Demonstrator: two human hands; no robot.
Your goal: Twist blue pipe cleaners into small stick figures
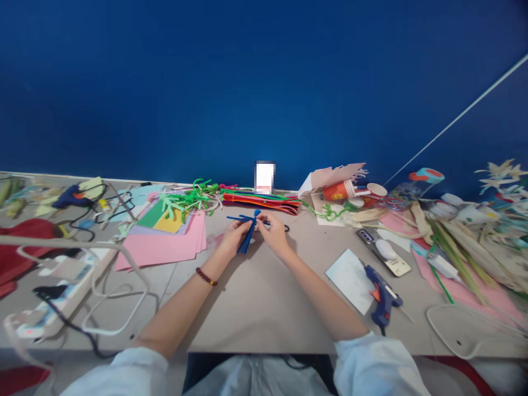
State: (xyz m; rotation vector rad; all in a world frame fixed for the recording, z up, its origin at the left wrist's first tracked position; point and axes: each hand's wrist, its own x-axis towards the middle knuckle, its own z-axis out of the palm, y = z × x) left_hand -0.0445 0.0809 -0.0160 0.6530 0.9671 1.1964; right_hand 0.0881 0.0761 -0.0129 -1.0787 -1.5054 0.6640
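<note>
Blue pipe cleaners (246, 241) are gathered in a small bunch above the middle of the table, with several ends hanging down and others poking out to the left. My left hand (234, 235) is closed around the bunch from the left side. At its upper end, my right hand (272, 231) pinches the blue stems with fingertips close to the left hand's. Just beyond both hands lies a bundle of many-coloured pipe cleaners (262, 203). Green fuzzy pipe-cleaner shapes (185, 199) rest to the left of that bundle.
Pink paper sheets (160, 245) lie left, near a white power strip (68, 294) with cables. On the right are a blue glue gun (381, 297), a light-blue card (350, 278), a phone (383, 253), a red paper cup (340, 190) and dried husks (464, 258). A blue wall (247, 99) stands behind.
</note>
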